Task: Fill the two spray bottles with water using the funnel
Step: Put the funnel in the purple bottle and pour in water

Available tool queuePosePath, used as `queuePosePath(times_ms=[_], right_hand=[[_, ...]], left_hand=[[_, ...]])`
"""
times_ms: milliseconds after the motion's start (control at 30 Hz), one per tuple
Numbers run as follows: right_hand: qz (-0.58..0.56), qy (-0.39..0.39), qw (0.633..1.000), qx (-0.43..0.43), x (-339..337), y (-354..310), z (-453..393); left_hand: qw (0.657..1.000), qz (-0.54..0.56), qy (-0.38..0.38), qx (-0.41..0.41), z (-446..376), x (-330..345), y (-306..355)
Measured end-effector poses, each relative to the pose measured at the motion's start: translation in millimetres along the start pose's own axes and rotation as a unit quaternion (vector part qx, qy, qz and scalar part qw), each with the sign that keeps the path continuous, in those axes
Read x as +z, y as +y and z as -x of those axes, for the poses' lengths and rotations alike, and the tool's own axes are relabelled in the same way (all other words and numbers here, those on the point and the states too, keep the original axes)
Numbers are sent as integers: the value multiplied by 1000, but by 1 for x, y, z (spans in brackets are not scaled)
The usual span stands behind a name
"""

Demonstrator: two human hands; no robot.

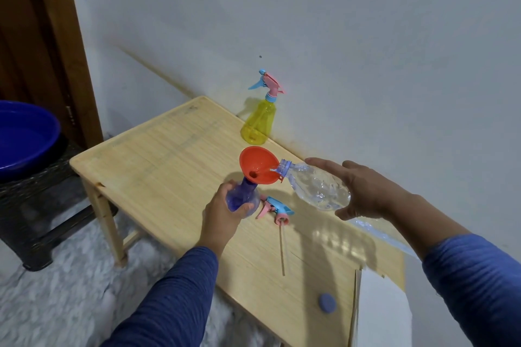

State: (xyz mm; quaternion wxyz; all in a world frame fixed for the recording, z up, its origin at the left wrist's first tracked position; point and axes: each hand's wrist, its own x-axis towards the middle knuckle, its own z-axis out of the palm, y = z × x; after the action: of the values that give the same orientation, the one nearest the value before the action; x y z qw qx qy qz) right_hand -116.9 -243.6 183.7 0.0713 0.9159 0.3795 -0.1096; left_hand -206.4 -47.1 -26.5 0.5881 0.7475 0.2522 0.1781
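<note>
Two hands are busy over the pale wooden table (158,166), with a round blue plastic basin (25,135) sitting on a dark stand off to the far left. The left hand (222,215) is wrapped around the body of a clear blue spray bottle (242,198) standing on the table, its head removed. An orange plastic funnel (259,165) sits in the bottle's neck, tipped a little. Just beside the bottle lies a blue-and-pink trigger spray head (277,208), its long dip tube trailing toward the near edge. Behind, against the wall, stands a yellow translucent spray bottle (259,121) with its trigger head on. The right hand (363,191) clasps a crumpled clear plastic water bottle (315,186), held nearly horizontal, mouth over the funnel's rim. A small round blue cap (327,303) lies near the table's near edge.
</note>
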Motion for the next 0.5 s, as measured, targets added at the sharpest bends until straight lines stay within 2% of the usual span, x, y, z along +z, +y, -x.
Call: queuePosePath(times_ms=[500], right_hand=[[32, -3, 999, -3, -5, 3, -1]], left_hand=[[1000, 1, 2, -1, 1, 0, 2]])
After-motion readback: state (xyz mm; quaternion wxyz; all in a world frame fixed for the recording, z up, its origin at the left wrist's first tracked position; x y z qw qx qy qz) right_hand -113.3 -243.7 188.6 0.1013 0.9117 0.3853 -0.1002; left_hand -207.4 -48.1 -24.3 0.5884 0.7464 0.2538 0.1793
